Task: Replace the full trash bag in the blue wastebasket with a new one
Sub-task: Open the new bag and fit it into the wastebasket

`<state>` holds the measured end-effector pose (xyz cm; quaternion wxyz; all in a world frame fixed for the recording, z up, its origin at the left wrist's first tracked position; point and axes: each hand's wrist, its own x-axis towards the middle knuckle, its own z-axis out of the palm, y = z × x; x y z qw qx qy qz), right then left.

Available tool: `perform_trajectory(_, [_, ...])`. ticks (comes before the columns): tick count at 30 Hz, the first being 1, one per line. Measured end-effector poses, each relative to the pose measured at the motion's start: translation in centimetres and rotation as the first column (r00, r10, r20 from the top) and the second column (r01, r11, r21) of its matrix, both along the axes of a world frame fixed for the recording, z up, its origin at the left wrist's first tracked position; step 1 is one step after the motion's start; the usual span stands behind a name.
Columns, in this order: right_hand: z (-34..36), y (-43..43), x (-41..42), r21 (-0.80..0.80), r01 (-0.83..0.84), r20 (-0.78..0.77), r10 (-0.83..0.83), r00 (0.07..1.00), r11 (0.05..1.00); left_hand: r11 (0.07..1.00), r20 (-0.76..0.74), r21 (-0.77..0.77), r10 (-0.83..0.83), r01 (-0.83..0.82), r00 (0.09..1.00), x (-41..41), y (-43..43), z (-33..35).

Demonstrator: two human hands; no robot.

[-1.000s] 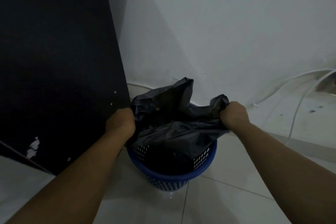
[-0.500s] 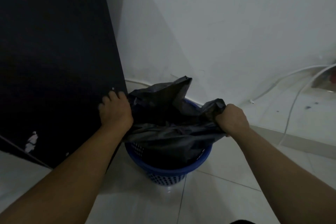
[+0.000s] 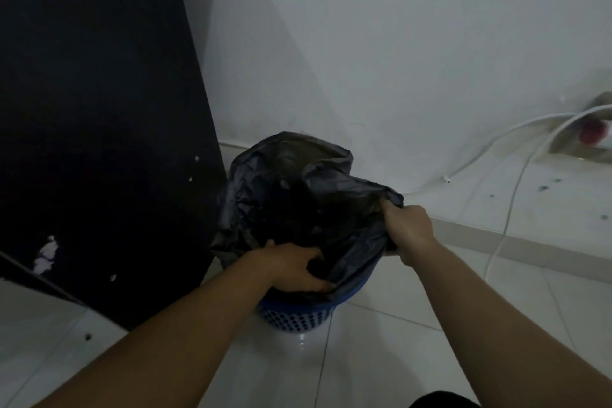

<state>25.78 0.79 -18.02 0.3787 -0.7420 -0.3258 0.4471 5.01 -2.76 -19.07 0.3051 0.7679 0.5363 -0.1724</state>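
Far left there's one big black cabinet (image 3: 99, 109) standing on the tiled floor (image 3: 381, 358), chipped in a few spots. Right up against its right side sits one blue wastebasket (image 3: 294, 315), the perforated kind, near the wall (image 3: 381, 43). Inside it is one black trash bag (image 3: 281, 195), mouth pulled wide open and standing up well above the rim. Too dark inside to tell what's in the bag.

Two bare hands on it. The left hand (image 3: 298, 267) is at the near edge of the basket, fingers curled over the bag's edge and pinching the plastic down by the rim. The right hand (image 3: 409, 228) is a closed fist bunching up the right side of the bag, held up off the basket.

Off to the right, two white cables (image 3: 503, 149) trail across the floor along the wall toward something with a red bit at the right edge, too blurry to make out.
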Motion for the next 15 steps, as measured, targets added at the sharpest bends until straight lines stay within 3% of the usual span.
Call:
perform_trajectory(3, [-0.5, -0.5, 0.9, 0.108, -0.035, 0.347, -0.005, 0.938, 0.994, 0.997, 0.009, -0.068, 0.032, -0.031, 0.999, -0.9, 0.2, 0.3])
perform_trajectory(5, [-0.8, -0.9, 0.6, 0.235, -0.141, 0.618, -0.035, 0.785, 0.962, 0.983, 0.086, -0.164, 0.097, -0.082, 0.992, -1.0, 0.3, 0.3])
perform_trajectory(7, [-0.2, -1.5, -1.0, 0.382, -0.348, 0.819, -0.14, 0.556, 0.856, 0.975, 0.109, -0.204, 0.11, -0.086, 0.988, -0.8, 0.2, 0.0])
perform_trajectory(9, [1.0, -2.2, -3.5, 0.448, -0.585, 0.871, -0.183, 0.455, 0.676, 0.974, 0.095, -0.217, 0.09, -0.068, 0.991, -0.4, 0.0, -0.4])
perform_trajectory(11, [1.3, -2.8, -6.3, 0.324, -0.807, 0.925, 0.013, 0.379, 0.493, 0.982, 0.1, -0.185, 0.061, -0.042, 0.993, -0.1, -0.4, -0.8])
perform_trajectory(12, [0.8, -3.0, -7.5, 0.2, -0.881, 0.941, 0.167, 0.295, 0.429, 0.985, 0.098, -0.167, 0.064, -0.047, 0.993, 0.1, -0.6, -0.9])
perform_trajectory(13, [0.0, -2.9, -8.5, 0.073, -0.913, 0.925, 0.316, 0.212, 0.4, 0.984, 0.09, -0.162, 0.083, -0.067, 0.992, 0.1, -0.7, -1.2])
perform_trajectory(15, [-2.1, -2.0, -9.6, -0.089, -0.902, 0.78, 0.592, 0.2, 0.423, 0.98, 0.093, -0.169, 0.117, -0.1, 0.989, 0.1, -0.9, -1.6])
